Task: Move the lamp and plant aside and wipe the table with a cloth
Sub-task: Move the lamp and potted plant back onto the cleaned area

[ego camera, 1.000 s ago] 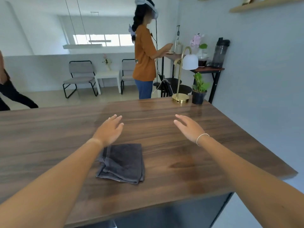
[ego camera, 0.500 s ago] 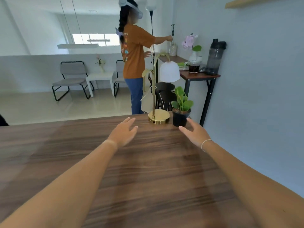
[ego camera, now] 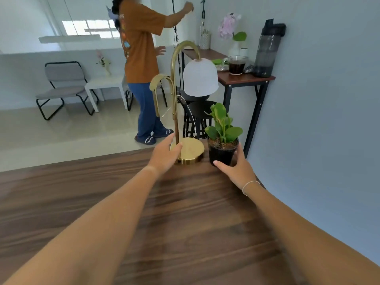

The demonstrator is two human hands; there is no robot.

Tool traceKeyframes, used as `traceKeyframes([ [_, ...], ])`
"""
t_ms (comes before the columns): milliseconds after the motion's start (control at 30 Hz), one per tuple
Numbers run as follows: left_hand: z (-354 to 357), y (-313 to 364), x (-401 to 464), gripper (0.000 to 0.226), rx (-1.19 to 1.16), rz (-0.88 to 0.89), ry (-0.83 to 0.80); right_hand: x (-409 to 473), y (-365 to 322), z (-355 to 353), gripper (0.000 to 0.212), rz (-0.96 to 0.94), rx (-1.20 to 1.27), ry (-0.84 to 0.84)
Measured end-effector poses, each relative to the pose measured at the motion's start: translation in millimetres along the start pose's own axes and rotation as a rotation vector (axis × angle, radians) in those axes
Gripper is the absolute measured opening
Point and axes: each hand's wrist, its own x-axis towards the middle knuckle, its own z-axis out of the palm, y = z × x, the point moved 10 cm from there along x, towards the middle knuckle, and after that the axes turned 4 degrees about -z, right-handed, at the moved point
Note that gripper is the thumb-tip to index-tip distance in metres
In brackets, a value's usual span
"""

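1. Surface: a dark wood-grain table [ego camera: 185, 233] fills the lower part of the view. Its far edge runs from the left side up to the right corner, where the lamp [ego camera: 186, 103] and the plant [ego camera: 223, 138] stand side by side, close together.
2. Room, left to right: a grey folding chair [ego camera: 61, 87] stands on the pale floor; a small white table [ego camera: 104, 84] is just beside it; a person in an orange shirt [ego camera: 139, 44] stands with back turned and one arm raised; a narrow side table [ego camera: 242, 79] against the blue-grey wall carries a glass cup [ego camera: 236, 64], a flower vase [ego camera: 232, 38] and a dark bottle [ego camera: 267, 48].
3. Lamp: brass round base, upright brass stem curved over at the top, white bell-shaped shade hanging down. It stands upright near the table's far edge.
4. Plant: green leaves in a black pot, upright, just right of the lamp base.
5. Left hand [ego camera: 164, 155]: arm extended forward, fingers loosely spread, reaching the foot of the lamp stem. The thumb lies by the stem above the base. A firm grip cannot be confirmed.
6. Right hand [ego camera: 236, 167]: arm extended forward, thumb across the pot's front and fingers behind its right side, cupping the pot.
7. Limits: the cloth is out of view. The standing person's head is cut off by the top edge. Contact between the left fingers and the stem is hard to make out.
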Motion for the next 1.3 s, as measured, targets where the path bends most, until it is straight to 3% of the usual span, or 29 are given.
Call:
traceKeyframes([
  [100,4,7,10,0.045,-0.173,0.027,0.063,7,-2,2,0.092,-0.025,0.044,0.051],
  [233,-6,16,21,0.033,-0.237,0.096,0.193,10,-3,1,0.086,-0.035,0.074,0.096],
  [400,-16,28,30,0.014,-0.263,0.108,0.175,13,1,-1,0.081,0.010,0.089,0.137],
  [500,-19,33,22,0.024,-0.258,0.109,0.159,10,1,1,0.083,0.020,0.095,0.141],
  [633,-41,20,3,0.018,-0.254,0.081,0.183,0,-12,13,0.088,-0.016,0.126,0.124],
  [967,-137,-41,-98,0.029,-0.239,0.009,0.395,-64,-66,83,0.081,-0.101,0.204,-0.074],
  [1300,-176,-77,-171,0.029,-0.276,-0.031,0.524,-117,-80,124,0.083,-0.136,0.194,-0.190],
])
